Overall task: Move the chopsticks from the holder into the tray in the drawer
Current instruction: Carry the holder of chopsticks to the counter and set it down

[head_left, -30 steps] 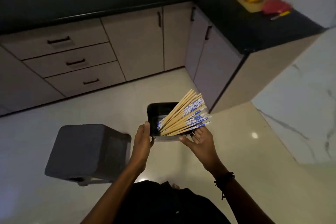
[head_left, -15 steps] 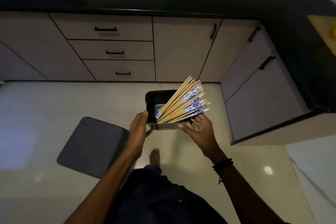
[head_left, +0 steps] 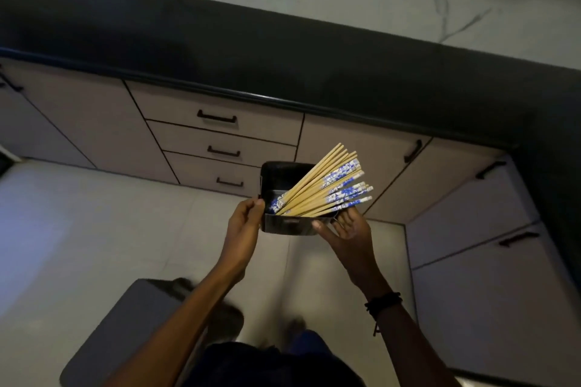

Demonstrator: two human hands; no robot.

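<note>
While the dark holder (head_left: 284, 225) is held in the air above the pale floor (head_left: 94, 229), it is gripped from both sides. The left hand (head_left: 243, 225) is curled round its 9 o'clock edge. The right hand (head_left: 350, 231) is clamped at its 4 o'clock corner, thumb laid on the front wall and fingers tucked beneath. The chopsticks (head_left: 320, 192) are all seen inside the holder, leaned and fanned toward 2 o'clock, several with blue-and-white patterned ends. Three drawers (head_left: 220, 138), all closed, are stacked at 11 o'clock from the holder, under a dark countertop (head_left: 283, 56). A black wristband (head_left: 382, 305) is worn on the right wrist. A grey stool (head_left: 132, 324) is seen at 7 o'clock.
</note>
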